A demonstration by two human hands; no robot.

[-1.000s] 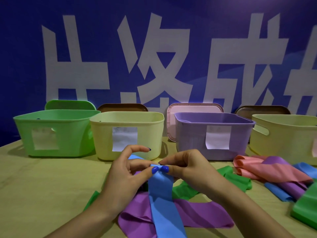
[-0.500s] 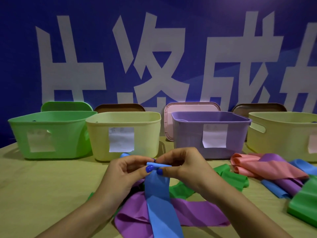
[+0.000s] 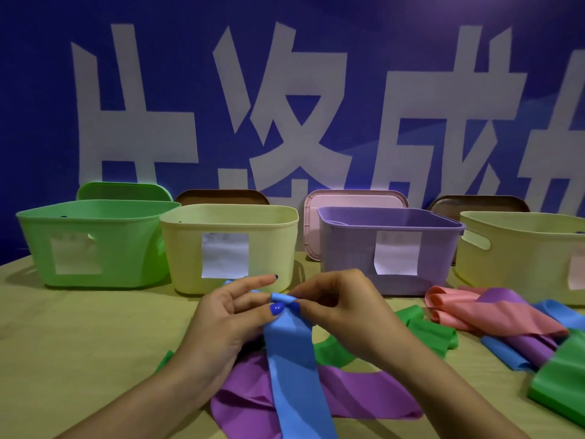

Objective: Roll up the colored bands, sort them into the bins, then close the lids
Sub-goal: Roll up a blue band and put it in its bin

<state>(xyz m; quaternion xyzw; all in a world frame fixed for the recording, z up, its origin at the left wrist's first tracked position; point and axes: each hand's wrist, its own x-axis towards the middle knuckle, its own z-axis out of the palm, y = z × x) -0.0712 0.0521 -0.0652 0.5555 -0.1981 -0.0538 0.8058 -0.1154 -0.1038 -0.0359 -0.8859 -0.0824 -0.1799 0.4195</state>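
While the white paper labels (image 3: pixel 224 255) on the bins beyond the hands stayed too faint to read, perhaps blank, both hands pinched the blue band (image 3: pixel 292 353): left hand (image 3: pixel 221 321) and right hand (image 3: pixel 342 308) gripped its small rolled end between thumbs and fingertips. The tail ran back toward the person over a purple band (image 3: pixel 364 394), bare table (image 3: pixel 79 343) to the left.

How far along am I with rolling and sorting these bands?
Early on. No rolled band shows in any bin, though their insides are mostly hidden. In hand: your left hand and right hand pinch the top end of the blue band, with only a small roll started. Left: the purple band under it, the pile of bands on the right, then sorting and the lids, like the pink lid leaning behind.
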